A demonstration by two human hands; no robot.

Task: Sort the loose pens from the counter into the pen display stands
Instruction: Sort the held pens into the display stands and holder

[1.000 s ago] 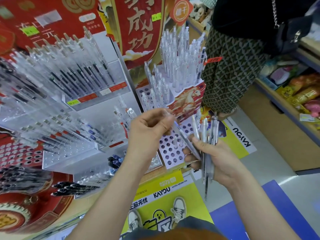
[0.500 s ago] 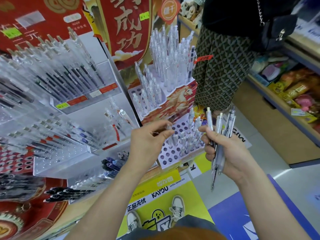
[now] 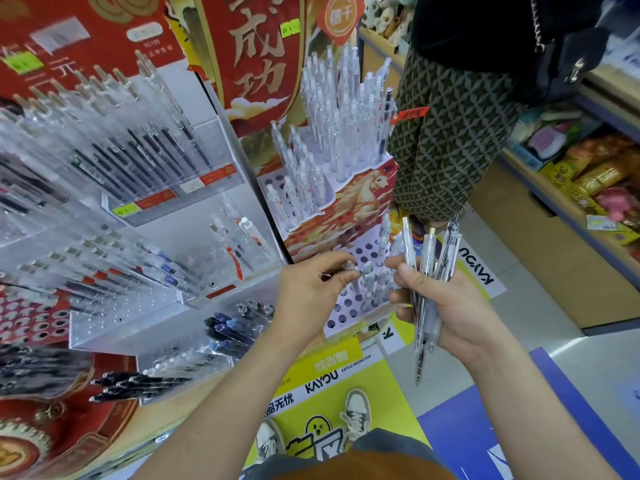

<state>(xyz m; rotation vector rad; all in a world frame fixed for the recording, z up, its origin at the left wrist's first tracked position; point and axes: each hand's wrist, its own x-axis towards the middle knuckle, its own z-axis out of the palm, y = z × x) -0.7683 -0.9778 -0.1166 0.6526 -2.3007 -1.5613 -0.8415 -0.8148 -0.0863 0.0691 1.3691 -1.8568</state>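
over the lower tier of the red-and-white cardboard pen stand with round holes [image 3: 347, 312], the left hand [image 3: 313, 284] pinches the top of a clear plastic pen [image 3: 349, 267], seemingly seating it in a hole. the right hand [image 3: 450, 306] is clamped round a bundle of clear loose pens [image 3: 428, 259], so several are left to place; many holes on that tier are filled, a good number empty

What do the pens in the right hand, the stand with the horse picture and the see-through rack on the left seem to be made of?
Pens in the right hand: clear glossy plastic, since the refills show through; the gold buttons may be metal. Horse stand: probably printed cardboard, matte, with punched holes. Left rack: likely clear acrylic, with shiny edges.
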